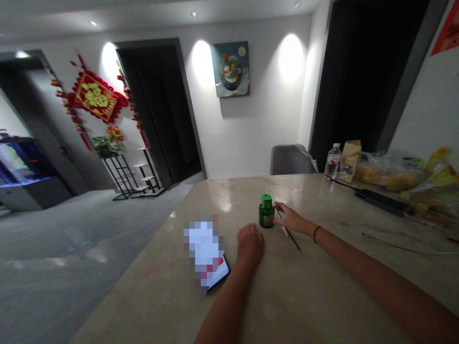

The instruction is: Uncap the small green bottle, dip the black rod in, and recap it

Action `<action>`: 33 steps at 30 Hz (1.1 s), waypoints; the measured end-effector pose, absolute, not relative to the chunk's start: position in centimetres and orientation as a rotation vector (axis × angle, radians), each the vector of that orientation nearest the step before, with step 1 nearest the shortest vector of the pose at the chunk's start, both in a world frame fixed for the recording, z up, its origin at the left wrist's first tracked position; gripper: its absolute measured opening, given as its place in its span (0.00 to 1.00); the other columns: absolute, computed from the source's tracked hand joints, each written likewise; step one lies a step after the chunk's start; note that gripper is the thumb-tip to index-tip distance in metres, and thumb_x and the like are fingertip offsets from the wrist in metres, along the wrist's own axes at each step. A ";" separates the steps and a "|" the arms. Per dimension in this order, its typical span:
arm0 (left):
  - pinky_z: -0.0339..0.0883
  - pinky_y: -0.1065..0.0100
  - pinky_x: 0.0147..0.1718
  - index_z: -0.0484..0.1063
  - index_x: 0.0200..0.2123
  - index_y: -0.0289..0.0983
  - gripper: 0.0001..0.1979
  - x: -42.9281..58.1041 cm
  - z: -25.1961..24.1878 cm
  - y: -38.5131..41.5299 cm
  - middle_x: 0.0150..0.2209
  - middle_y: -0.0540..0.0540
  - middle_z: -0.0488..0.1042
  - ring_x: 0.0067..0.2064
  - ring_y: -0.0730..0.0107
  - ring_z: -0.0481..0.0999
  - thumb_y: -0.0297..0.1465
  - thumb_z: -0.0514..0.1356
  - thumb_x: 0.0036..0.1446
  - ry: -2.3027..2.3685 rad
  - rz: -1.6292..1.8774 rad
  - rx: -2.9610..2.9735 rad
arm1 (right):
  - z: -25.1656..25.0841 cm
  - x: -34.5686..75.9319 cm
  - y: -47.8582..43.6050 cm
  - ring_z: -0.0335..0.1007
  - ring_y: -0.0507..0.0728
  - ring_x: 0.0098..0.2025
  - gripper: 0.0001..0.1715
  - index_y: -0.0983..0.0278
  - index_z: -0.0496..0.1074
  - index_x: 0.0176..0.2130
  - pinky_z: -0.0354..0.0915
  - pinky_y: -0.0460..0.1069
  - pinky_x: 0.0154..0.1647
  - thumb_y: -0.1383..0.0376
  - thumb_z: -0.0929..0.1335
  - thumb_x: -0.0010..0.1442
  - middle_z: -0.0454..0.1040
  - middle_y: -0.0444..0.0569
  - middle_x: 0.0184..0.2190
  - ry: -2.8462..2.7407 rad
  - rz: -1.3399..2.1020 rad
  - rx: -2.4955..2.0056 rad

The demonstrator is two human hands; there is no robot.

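Observation:
A small green bottle with a bright green cap point(266, 211) stands upright on the table point(287, 296). My right hand point(291, 220) is at the bottle's right side, thumb and fingers apart; whether it touches the glass I cannot tell. My left hand point(250, 242) lies palm down on the table, just left of and nearer than the bottle, its fingers slightly curled and holding nothing. Left of that hand lies a phone point(217, 274) with a lit, partly blurred screen. A thin dark stick point(294, 241) and a short white piece point(285, 231) lie beneath and beside my right hand.
At the right rear are a clear water bottle point(333, 160), a paper bag point(350, 160), a long black object point(380, 200) and plastic bags of yellow items point(390, 172). A white cable point(401, 246) lies at right. A grey chair point(291, 160) stands behind the table.

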State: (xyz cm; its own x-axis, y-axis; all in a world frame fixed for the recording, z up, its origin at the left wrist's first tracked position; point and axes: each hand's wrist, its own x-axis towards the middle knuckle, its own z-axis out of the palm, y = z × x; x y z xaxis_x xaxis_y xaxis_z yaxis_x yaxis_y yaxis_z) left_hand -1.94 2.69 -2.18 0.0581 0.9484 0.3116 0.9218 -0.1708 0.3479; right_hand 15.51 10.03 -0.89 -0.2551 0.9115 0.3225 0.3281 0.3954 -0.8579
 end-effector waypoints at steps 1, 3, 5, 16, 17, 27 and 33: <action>0.48 0.62 0.53 0.62 0.48 0.32 0.19 -1.9 -2.1 2.7 0.49 0.39 0.65 0.51 0.62 0.61 0.31 0.48 0.53 1.987 0.742 2.256 | -1.3 16.1 9.6 0.59 0.61 0.51 0.36 0.67 0.62 0.49 0.53 0.56 0.53 0.66 0.70 0.39 0.63 0.58 0.50 -1.801 0.779 -1.141; 0.51 0.62 0.51 0.65 0.45 0.33 0.17 -1.9 -2.0 2.6 0.46 0.40 0.67 0.49 0.63 0.63 0.30 0.48 0.53 1.974 0.753 2.282 | -1.9 17.1 8.3 0.61 0.62 0.49 0.32 0.68 0.64 0.47 0.55 0.55 0.51 0.64 0.69 0.40 0.64 0.59 0.48 -1.855 0.607 -1.300; 0.53 0.63 0.49 0.67 0.42 0.35 0.14 -1.9 -1.7 2.4 0.42 0.42 0.69 0.46 0.65 0.65 0.29 0.48 0.53 1.928 0.763 2.310 | -2.5 17.6 7.1 0.64 0.61 0.43 0.29 0.69 0.66 0.45 0.58 0.54 0.46 0.61 0.69 0.41 0.67 0.58 0.43 -1.892 0.470 -1.438; 0.42 0.54 0.56 0.54 0.55 0.48 0.25 -1.7 -1.4 1.9 0.62 0.47 0.43 0.60 0.57 0.49 0.43 0.50 0.53 1.762 0.719 2.363 | -3.6 16.0 9.2 0.64 0.55 0.33 0.11 0.68 0.71 0.33 0.59 0.47 0.37 0.67 0.62 0.49 0.70 0.53 0.31 -1.963 0.269 -1.555; 0.41 0.54 0.56 0.53 0.56 0.48 0.27 -1.7 -1.5 2.0 0.62 0.46 0.43 0.60 0.56 0.48 0.44 0.50 0.52 1.794 0.706 2.330 | -3.6 15.9 9.7 0.64 0.55 0.33 0.11 0.68 0.71 0.32 0.59 0.47 0.36 0.67 0.62 0.49 0.70 0.53 0.31 -1.954 0.243 -1.558; 0.46 0.59 0.54 0.59 0.52 0.40 0.22 -1.7 -2.1 2.5 0.55 0.41 0.58 0.55 0.61 0.58 0.41 0.47 0.55 1.854 0.734 2.305 | -3.3 14.7 11.4 0.64 0.54 0.31 0.08 0.67 0.71 0.25 0.57 0.46 0.33 0.67 0.63 0.48 0.69 0.52 0.27 -1.957 0.133 -1.633; 0.56 0.68 0.40 0.68 0.31 0.36 0.10 -2.1 -1.2 2.3 0.34 0.45 0.69 0.38 0.68 0.67 0.31 0.48 0.54 1.962 0.792 2.306 | -2.6 15.8 11.4 0.61 0.52 0.26 0.06 0.66 0.67 0.23 0.55 0.45 0.27 0.65 0.64 0.46 0.67 0.46 0.22 -1.900 0.374 -1.498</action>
